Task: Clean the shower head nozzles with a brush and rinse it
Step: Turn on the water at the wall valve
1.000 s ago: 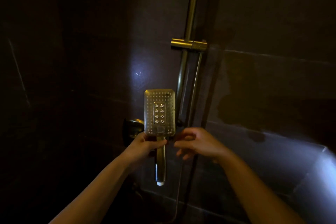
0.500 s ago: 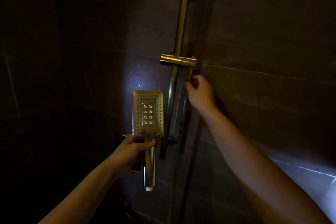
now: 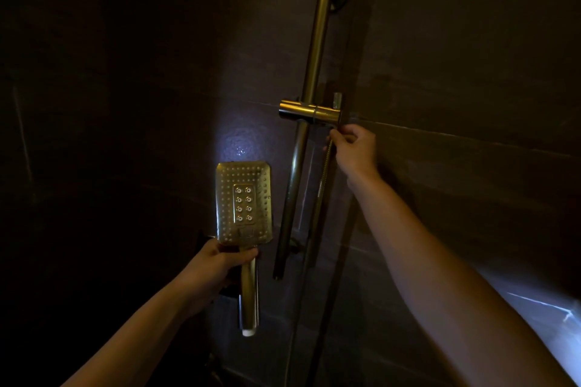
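Looks like preparation rather than scrubbing: no brush in view. Grips the shower head at the neck of its handle with the left hand, fingers wrapped round, nozzle face upright and turned toward the camera, low and left of the rail. Shows a bare white end at the bottom of the handle, apparently with no hose attached. Pinches the top of the hose with the right hand, fingers curled, just beneath the holder on the rail. Calls next, probably, for letting the hose go and fetching a brush with that hand. Leaves open room left of the head. Crowds on the right, with the rail and hose near the head's edge and the tiled wall close behind the right knuckles. Hides everything lower down in darkness.
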Motion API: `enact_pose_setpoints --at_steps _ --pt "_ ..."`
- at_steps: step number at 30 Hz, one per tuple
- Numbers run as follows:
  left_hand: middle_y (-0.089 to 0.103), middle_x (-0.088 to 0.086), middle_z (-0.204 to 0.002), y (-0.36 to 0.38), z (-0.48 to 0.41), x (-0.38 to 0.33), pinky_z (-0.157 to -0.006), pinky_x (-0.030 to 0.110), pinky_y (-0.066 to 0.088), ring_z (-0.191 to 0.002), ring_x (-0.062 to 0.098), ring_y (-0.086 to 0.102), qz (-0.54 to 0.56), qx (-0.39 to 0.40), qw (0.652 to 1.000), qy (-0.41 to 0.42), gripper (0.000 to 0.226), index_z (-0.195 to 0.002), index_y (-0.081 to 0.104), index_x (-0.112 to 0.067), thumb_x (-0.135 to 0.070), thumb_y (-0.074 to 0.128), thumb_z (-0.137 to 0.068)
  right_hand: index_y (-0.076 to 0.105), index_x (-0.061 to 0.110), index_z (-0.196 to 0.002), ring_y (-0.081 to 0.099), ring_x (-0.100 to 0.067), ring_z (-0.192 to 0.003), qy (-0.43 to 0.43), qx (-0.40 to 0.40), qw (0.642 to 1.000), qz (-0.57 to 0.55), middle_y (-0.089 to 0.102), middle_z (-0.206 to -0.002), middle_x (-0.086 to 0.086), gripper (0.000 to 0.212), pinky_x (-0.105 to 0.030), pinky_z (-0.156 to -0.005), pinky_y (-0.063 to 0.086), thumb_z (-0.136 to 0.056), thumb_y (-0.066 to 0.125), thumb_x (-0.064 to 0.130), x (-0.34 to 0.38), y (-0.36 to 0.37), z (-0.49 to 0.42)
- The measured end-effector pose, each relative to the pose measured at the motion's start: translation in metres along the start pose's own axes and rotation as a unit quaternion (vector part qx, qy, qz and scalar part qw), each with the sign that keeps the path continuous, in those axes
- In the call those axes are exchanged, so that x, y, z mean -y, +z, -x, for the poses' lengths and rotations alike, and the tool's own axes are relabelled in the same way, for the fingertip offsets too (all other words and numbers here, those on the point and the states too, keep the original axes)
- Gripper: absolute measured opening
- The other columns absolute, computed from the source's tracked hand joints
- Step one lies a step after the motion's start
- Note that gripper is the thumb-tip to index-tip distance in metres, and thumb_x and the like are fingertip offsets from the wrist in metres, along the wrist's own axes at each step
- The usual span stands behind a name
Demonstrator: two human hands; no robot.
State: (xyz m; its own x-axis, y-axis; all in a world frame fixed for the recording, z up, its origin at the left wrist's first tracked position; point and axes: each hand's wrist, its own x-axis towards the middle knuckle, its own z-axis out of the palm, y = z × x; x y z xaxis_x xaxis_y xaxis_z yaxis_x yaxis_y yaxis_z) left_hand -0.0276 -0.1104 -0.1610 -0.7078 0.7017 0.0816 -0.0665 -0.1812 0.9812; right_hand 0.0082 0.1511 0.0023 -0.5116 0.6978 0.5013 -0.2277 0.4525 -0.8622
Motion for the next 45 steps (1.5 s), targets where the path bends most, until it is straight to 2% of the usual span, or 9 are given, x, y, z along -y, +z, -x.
enact_pose_setpoints --at_steps 4,8,15,19,24,28,34,39,45 --pt "0.07 0.022 -0.11 -0.001 0.001 0.001 -0.093 0.059 0.052 -0.105 0.04 0.066 0.004 -0.014 1.0 -0.006 0.022 -0.107 0.072 -0.007 -0.012 0.068 -0.086 0.063 0.022 -0.096 0.072 -0.018 -0.08 0.02 -0.076 0.994 -0.072 0.072 -0.094 -0.007 0.007 -0.035 -0.071 0.058 -0.093 0.061 0.015 0.004 -0.006 -0.001" --pt "0.071 0.019 -0.107 -0.003 0.001 0.004 -0.087 0.051 0.054 -0.102 0.036 0.067 0.006 -0.012 1.0 -0.015 0.024 -0.107 0.071 -0.007 -0.012 0.069 -0.084 0.059 0.017 -0.102 0.067 -0.011 -0.065 0.075 -0.126 0.976 -0.162 0.067 -0.087 -0.003 0.007 -0.023 -0.057 0.056 -0.097 0.056 0.017 0.012 -0.026 0.003" --pt "0.065 0.021 -0.103 -0.005 0.009 0.021 -0.09 0.056 0.049 -0.096 0.036 0.061 0.049 -0.066 0.996 -0.039 0.028 -0.114 0.063 0.006 -0.003 0.064 -0.088 0.051 0.015 -0.083 0.027 -0.008 -0.029 0.251 0.086 0.959 -0.095 0.034 -0.042 0.007 0.024 -0.016 -0.034 0.022 -0.1 0.047 0.032 -0.073 -0.021 0.076" --pt "0.073 0.01 -0.087 -0.021 0.024 0.045 -0.079 0.041 0.051 -0.079 0.023 0.067 0.09 -0.112 0.988 -0.064 0.012 -0.098 0.07 -0.008 -0.004 0.065 -0.087 0.045 0.016 -0.078 0.02 -0.008 -0.028 0.342 0.149 0.925 -0.066 0.026 -0.04 0.005 0.032 -0.014 -0.037 0.018 -0.1 0.046 0.039 -0.138 -0.001 0.142" --pt "0.066 0.01 -0.091 -0.049 0.054 0.089 -0.075 0.043 0.054 -0.083 0.024 0.063 0.158 -0.172 0.965 -0.12 0.019 -0.11 0.063 -0.01 -0.007 0.058 -0.092 0.048 0.011 -0.077 0.018 -0.009 -0.029 0.402 0.243 0.883 0.008 0.022 -0.038 0.005 0.049 -0.014 -0.037 0.024 -0.096 0.044 0.056 -0.189 0.018 0.214" --pt "0.069 0.008 -0.091 -0.064 0.084 0.117 -0.069 0.041 0.057 -0.085 0.024 0.067 0.205 -0.229 0.939 -0.157 0.022 -0.114 0.062 -0.011 -0.01 0.058 -0.093 0.049 0.009 -0.074 0.02 -0.009 -0.029 0.413 0.333 0.847 0.032 0.025 -0.039 0.004 0.055 -0.016 -0.037 0.024 -0.097 0.038 0.058 -0.212 0.036 0.239" --pt "0.076 0.004 -0.081 -0.075 0.131 0.142 -0.057 0.035 0.057 -0.069 0.018 0.072 0.219 -0.315 0.908 -0.169 0.019 -0.107 0.065 -0.012 -0.01 0.065 -0.089 0.048 0.013 -0.093 0.025 -0.008 -0.032 0.403 0.388 0.829 0.016 0.041 -0.055 -0.003 0.032 -0.016 -0.039 0.023 -0.103 0.037 0.042 -0.23 0.08 0.238" --pt "0.075 0.004 -0.078 -0.076 0.156 0.149 -0.068 0.04 0.056 -0.073 0.021 0.063 0.228 -0.39 0.881 -0.144 0.021 -0.108 0.064 -0.01 -0.009 0.066 -0.087 0.045 0.016 -0.104 0.035 -0.012 -0.037 0.409 0.425 0.805 0.054 0.051 -0.07 -0.006 0.019 -0.016 -0.039 0.027 -0.103 0.036 0.034 -0.238 0.12 0.241" --pt "0.074 0.006 -0.081 -0.073 0.167 0.158 -0.056 0.035 0.057 -0.064 0.016 0.048 0.273 -0.436 0.849 -0.121 0.014 -0.101 0.066 -0.01 -0.008 0.067 -0.087 0.045 0.013 -0.121 0.034 -0.013 -0.036 0.348 0.529 0.767 0.106 0.052 -0.074 -0.009 0.025 -0.023 -0.038 0.028 -0.103 0.037 0.029 -0.262 0.151 0.245"
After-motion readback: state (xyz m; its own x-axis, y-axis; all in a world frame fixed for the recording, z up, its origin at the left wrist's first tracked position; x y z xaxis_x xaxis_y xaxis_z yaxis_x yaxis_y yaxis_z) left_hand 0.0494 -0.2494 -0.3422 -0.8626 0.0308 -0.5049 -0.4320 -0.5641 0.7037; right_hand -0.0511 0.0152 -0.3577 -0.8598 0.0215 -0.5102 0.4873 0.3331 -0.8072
